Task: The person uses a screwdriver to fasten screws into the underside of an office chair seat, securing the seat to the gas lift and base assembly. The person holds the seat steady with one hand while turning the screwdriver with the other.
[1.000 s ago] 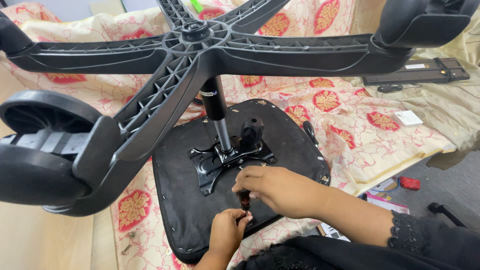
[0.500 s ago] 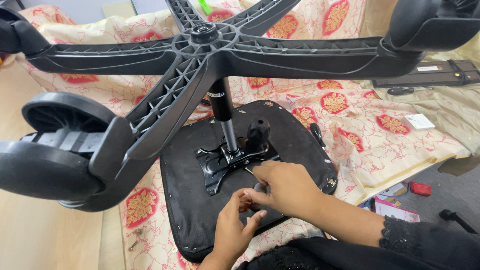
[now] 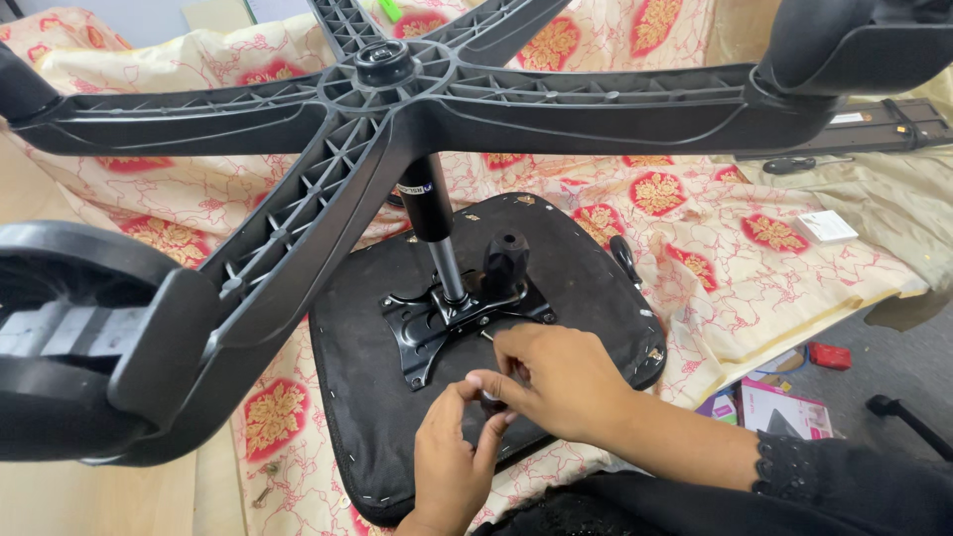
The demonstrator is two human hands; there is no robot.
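Note:
An upturned office chair lies on a patterned cloth. Its black seat underside [image 3: 367,427] faces up, with a black metal mounting plate [image 3: 417,333], a gas cylinder [image 3: 429,208] and the five-armed base [image 3: 387,69] above. My right hand [image 3: 561,382] grips a small screwdriver [image 3: 487,337]; its thin shaft points at the plate's near edge. My left hand [image 3: 452,462] pinches the end of the tool's handle from below. A black knob [image 3: 504,256] stands beside the cylinder.
A big caster [image 3: 69,347] looms close at the left, another at the top right [image 3: 854,40]. On the cloth lie a small white box [image 3: 826,226], a long black part [image 3: 893,119] and loose screws [image 3: 263,491]. A pink box [image 3: 784,407] and a red object [image 3: 829,355] lie on the floor.
Both hands have moved up the seat, from near its front edge towards the mounting plate. My right hand has turned on the tool, and its shaft now shows by the plate.

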